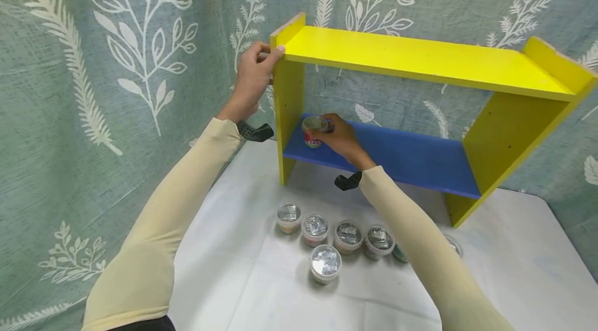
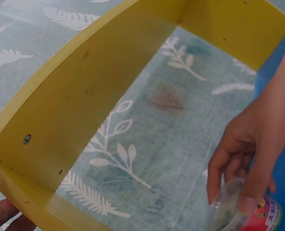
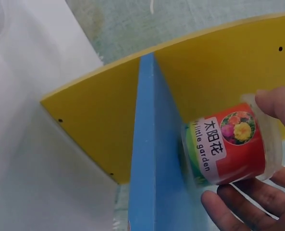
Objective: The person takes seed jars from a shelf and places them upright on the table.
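Observation:
A yellow shelf point(image 1: 420, 58) with a blue lower board point(image 1: 411, 157) stands on a white table point(image 1: 514, 269). My left hand point(image 1: 254, 79) grips the shelf's top left corner, thumb on the yellow top. My right hand point(image 1: 338, 136) holds a small cup point(image 1: 314, 131) with a red flower label at the left end of the blue board, next to the yellow side panel point(image 1: 287, 113). The right wrist view shows the cup point(image 3: 226, 144) lying between my thumb and fingers point(image 3: 238, 204), its base against the blue board point(image 3: 149, 159). In the left wrist view the right hand point(image 2: 250, 149) covers the cup point(image 2: 248, 211).
Several foil-lidded cups point(image 1: 334, 235) stand in a row on the table in front of the shelf, with one more point(image 1: 325, 263) nearer to me; my right sleeve point(image 1: 420, 248) hides part of the row. A leaf-patterned green curtain point(image 1: 117, 61) hangs behind and to the left.

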Tool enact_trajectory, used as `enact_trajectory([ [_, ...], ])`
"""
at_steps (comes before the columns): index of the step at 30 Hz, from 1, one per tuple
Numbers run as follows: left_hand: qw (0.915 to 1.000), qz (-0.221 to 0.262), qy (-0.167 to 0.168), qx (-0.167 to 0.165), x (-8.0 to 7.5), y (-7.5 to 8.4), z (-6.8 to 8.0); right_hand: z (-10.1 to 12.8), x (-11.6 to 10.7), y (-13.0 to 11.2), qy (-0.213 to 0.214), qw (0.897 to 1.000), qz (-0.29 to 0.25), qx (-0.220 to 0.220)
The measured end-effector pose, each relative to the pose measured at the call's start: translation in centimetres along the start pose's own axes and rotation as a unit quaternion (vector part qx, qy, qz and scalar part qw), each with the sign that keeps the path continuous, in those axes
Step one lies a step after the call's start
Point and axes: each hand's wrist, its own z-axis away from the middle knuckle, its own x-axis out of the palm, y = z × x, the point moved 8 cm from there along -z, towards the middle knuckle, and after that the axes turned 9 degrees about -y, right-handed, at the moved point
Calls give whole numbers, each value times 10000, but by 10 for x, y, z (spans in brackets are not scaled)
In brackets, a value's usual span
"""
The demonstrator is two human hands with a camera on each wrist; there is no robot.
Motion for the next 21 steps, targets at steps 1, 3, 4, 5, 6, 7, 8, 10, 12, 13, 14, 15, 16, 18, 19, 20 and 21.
enact_trajectory([
  [1, 10000, -4, -5, -10, 0, 0, 0, 2, -1, -1, -2, 10000, -6, -22],
  [3, 10000, -3, 1, -42, 0, 0, 0, 5, -2, -2, 7, 10000, -21, -69],
  [4, 10000, 9, 5, -64, 0, -1, 0, 7, -3, -3, 3, 10000, -31, -88],
  [5, 10000, 14, 14, -85, -1, -1, 0, 8, -3, -4, 7, 9999, -39, -113],
  [6, 9999, 21, 21, -103, -1, -1, 0, 10, -4, -5, 12, 9999, -38, -126],
  [7, 9999, 35, 29, -118, -2, -1, 0, 12, -4, -6, 14, 9999, -41, -137],
  [8, 9999, 49, 38, -128, -2, -1, 0, 13, -5, -7, 15, 9999, -46, -132],
  [10, 9999, 83, 33, -123, -3, -1, 0, 16, -6, -7, 3, 9999, -75, -130],
  [12, 9999, 87, 14, -100, -2, -1, -1, 19, -7, -7, 3, 9999, -79, -98],
  [13, 9999, 89, -1, -86, -1, -1, -1, 20, -8, -6, 7, 9999, -70, -78],
  [14, 9999, 90, -15, -75, -1, -1, -1, 22, -10, -5, 11, 10000, -68, -56],
  [15, 9999, 85, -31, -67, 0, -1, -1, 23, -11, -4, 14, 10000, -56, -39],
  [16, 9999, 77, -37, -61, 0, -1, -1, 24, -12, -4, 27, 10000, -14, -13],
  [18, 10000, 61, -39, -61, 0, -1, -2, 27, -14, -3, 43, 10000, 48, 5],
  [19, 10000, 47, -29, -68, 0, -1, -2, 28, -15, -3, 61, 9999, 94, 15],
  [20, 10000, 45, -15, -73, 0, -1, -2, 30, -16, -3, 72, 9999, 128, 17],
  [21, 10000, 42, -3, -83, 0, -1, -2, 31, -17, -3, 89, 9998, 180, 26],
])
